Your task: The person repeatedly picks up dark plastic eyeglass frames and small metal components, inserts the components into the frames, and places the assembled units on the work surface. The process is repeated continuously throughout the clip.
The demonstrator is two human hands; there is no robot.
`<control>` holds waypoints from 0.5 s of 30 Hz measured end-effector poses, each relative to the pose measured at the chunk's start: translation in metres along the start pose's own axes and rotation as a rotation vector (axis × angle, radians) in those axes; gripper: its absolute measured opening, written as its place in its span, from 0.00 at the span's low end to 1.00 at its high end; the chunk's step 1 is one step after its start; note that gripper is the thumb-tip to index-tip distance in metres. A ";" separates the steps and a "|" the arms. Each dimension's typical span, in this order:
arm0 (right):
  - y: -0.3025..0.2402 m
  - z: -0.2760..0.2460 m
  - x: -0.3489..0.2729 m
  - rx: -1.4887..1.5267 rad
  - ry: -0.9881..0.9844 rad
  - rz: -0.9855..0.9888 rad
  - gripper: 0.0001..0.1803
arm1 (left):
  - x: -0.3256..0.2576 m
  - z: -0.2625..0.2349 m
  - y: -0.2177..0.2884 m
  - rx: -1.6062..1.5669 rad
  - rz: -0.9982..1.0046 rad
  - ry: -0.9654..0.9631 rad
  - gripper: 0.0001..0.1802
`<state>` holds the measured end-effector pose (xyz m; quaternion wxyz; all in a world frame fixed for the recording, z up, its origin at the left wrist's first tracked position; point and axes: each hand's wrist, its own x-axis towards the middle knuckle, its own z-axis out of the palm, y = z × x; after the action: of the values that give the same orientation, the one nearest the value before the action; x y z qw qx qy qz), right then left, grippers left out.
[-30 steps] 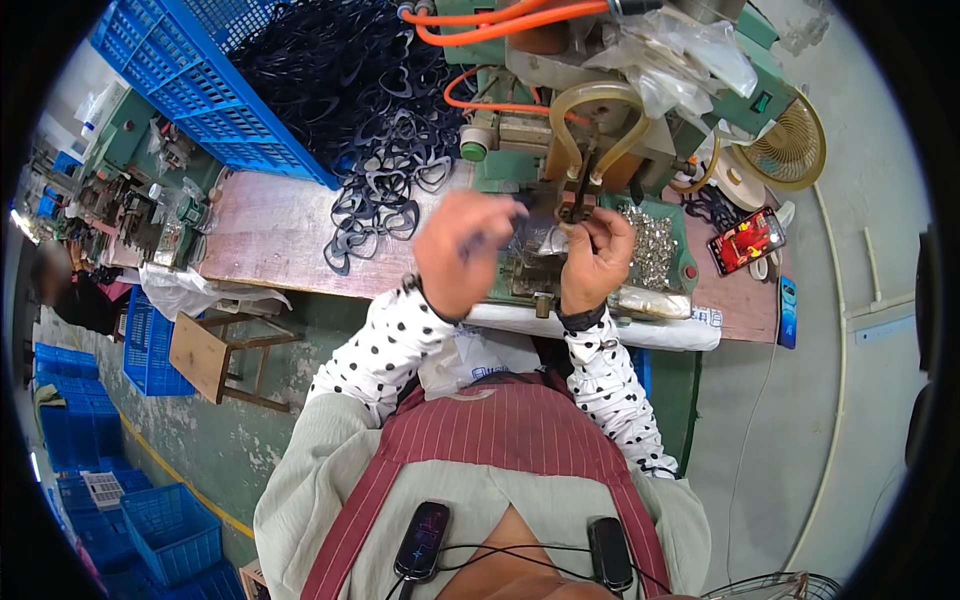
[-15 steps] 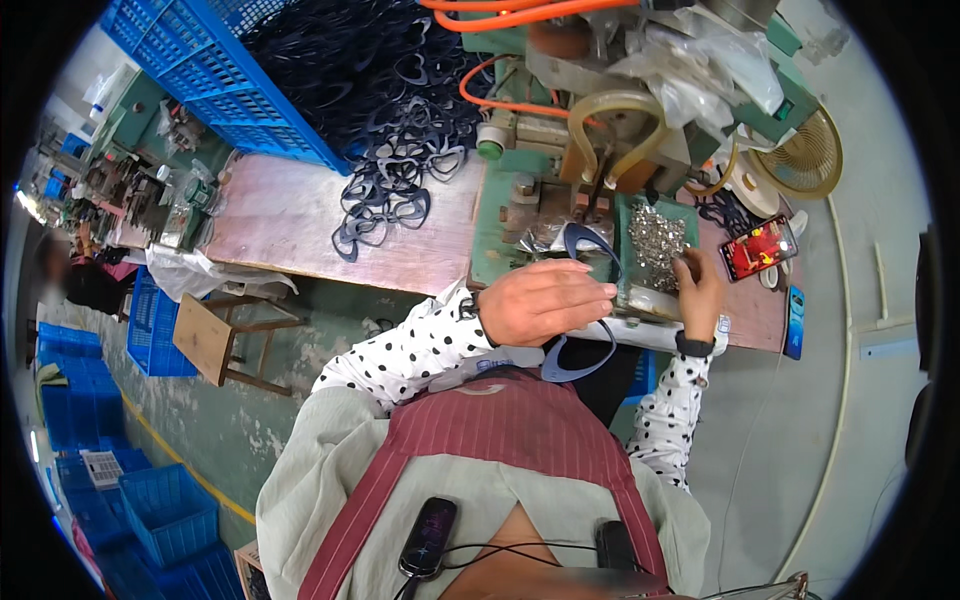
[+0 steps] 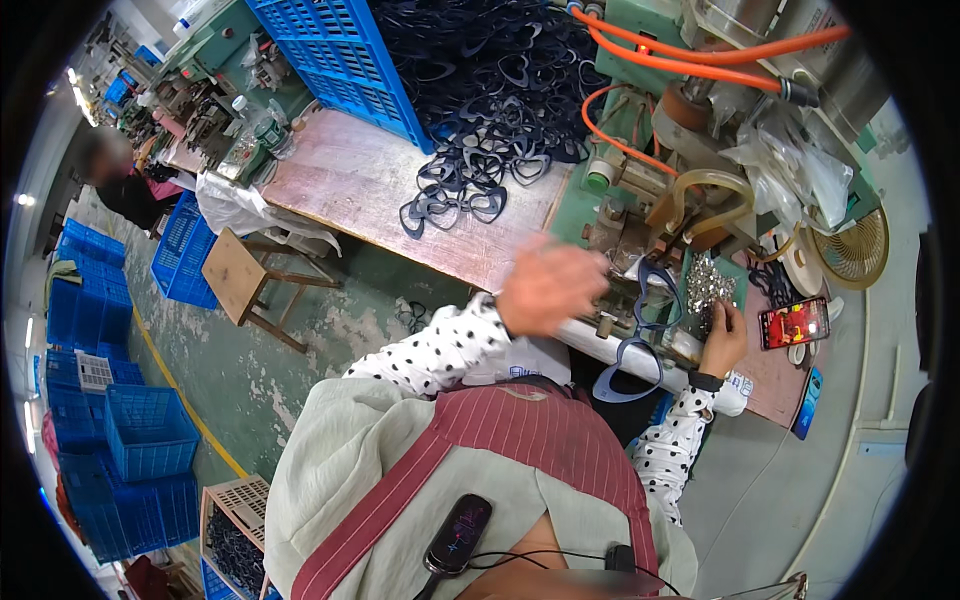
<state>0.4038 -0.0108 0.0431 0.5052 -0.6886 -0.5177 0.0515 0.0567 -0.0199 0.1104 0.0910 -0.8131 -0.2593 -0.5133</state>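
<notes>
Blue frames: left hand (image 3: 548, 288) lifted, blurred.
I see right hand (image 3: 722, 340) moved into silver parts tray (image 3: 712, 285); two frames (image 3: 640, 330) hanging; grip states unreadable.

This was a factory workshop. A big green machine (image 3: 690, 130) with orange hoses (image 3: 700, 50) stood at the far edge of a worn wooden workbench (image 3: 370, 180). A heap of dark plastic frames (image 3: 480, 90) lay on the bench, spilling from a blue crate (image 3: 340, 50). More blue crates (image 3: 140, 440) were stacked on the stained concrete floor (image 3: 290, 340) with a yellow line. A small wooden stool (image 3: 245, 280) stood beside the bench. Another person (image 3: 125, 180) worked at more machines far off.
</notes>
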 end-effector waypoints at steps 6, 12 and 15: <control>-0.018 -0.001 -0.006 -0.049 0.029 0.043 0.10 | -0.082 -0.013 -0.123 0.860 -0.920 -0.289 0.16; -0.001 0.003 -0.003 -0.116 0.040 0.063 0.10 | -0.116 -0.028 -0.164 0.608 -0.688 -0.388 0.13; -0.012 0.002 -0.004 -0.109 0.090 -0.120 0.10 | -0.116 -0.045 -0.152 0.316 -0.436 -0.530 0.11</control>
<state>0.3933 -0.0130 0.0498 0.4917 -0.6846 -0.5368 -0.0382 -0.0967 0.0524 0.0108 0.0338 -0.8193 -0.5168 -0.2460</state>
